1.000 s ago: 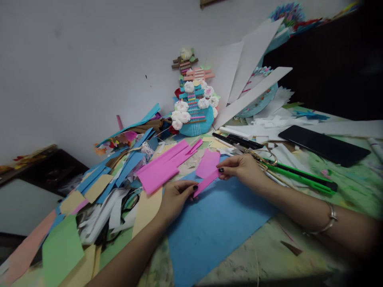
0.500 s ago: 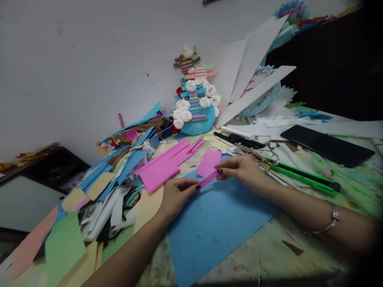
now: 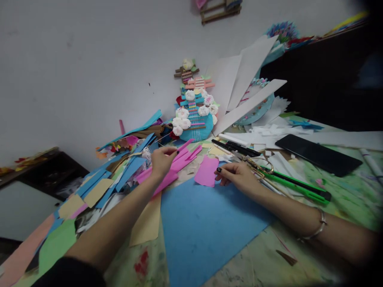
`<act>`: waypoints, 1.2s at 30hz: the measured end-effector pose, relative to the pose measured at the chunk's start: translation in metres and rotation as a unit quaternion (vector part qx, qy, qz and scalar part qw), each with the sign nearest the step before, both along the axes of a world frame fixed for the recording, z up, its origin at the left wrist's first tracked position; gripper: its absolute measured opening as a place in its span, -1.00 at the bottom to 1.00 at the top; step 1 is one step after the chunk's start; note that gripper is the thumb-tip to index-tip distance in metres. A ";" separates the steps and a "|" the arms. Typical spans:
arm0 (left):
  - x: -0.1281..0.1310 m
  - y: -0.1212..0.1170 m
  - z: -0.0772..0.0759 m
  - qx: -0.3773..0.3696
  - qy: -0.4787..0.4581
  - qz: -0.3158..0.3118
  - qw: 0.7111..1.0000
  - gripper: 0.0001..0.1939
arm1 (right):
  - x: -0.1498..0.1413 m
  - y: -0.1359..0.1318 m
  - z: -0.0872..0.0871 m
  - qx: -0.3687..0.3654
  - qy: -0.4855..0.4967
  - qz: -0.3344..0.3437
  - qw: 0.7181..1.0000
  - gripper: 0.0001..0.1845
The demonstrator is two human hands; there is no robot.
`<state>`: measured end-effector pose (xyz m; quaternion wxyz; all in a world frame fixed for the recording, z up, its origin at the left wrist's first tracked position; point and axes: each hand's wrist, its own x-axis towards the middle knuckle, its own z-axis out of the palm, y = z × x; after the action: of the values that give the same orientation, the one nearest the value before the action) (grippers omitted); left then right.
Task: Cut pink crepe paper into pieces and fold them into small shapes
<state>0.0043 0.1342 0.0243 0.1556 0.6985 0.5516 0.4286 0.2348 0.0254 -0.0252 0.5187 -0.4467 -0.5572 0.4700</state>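
My left hand (image 3: 162, 161) is over the pink crepe paper on the left, its fingers pinched on a narrow pink paper strip (image 3: 186, 145) that points up and right. Under and beside it lie larger folded pink paper pieces (image 3: 167, 181). My right hand (image 3: 239, 176) is half curled above the blue paper sheet (image 3: 203, 223), thumb and fingers slightly apart, with nothing seen between them. Just left of its fingertips a small pink paper piece (image 3: 206, 171) lies at the sheet's top edge. Gold-handled scissors (image 3: 263, 164) are behind the right hand.
A green cutter (image 3: 308, 187), black pens (image 3: 239, 148) and a black phone (image 3: 318, 154) lie on the right. Blue paper lute-shaped craft (image 3: 203, 125) with white flowers leans at the back. Paper scraps (image 3: 98, 191) crowd the left. White boards (image 3: 251, 105) stand behind.
My left hand has moved up and left to the pink paper, taking the strip both hands held. My right hand has let go of the strip and stays near the small pink piece.
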 end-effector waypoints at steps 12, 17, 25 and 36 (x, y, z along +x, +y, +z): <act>0.067 0.051 -0.050 -0.070 0.096 -0.018 0.993 -0.67 | 0.000 0.001 -0.007 0.015 -0.015 0.012 1.000 -0.65; 0.061 0.038 -0.031 -0.067 0.031 -0.029 0.997 -0.69 | 0.002 0.002 -0.004 0.027 -0.002 -0.016 0.999 -0.72; 0.037 -0.079 -0.009 -0.155 -0.091 -0.210 0.961 -0.87 | 0.006 -0.002 0.007 0.072 0.019 -0.002 0.997 -0.30; 0.009 -0.111 -0.035 -0.151 -0.162 -0.333 0.916 -0.70 | -0.007 -0.016 0.002 0.123 -0.090 0.108 0.982 -0.71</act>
<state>0.0132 0.0228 -0.0102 0.4803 0.7309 0.3123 0.3709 0.2279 0.0099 -0.0228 0.4632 -0.3574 -0.7003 0.4091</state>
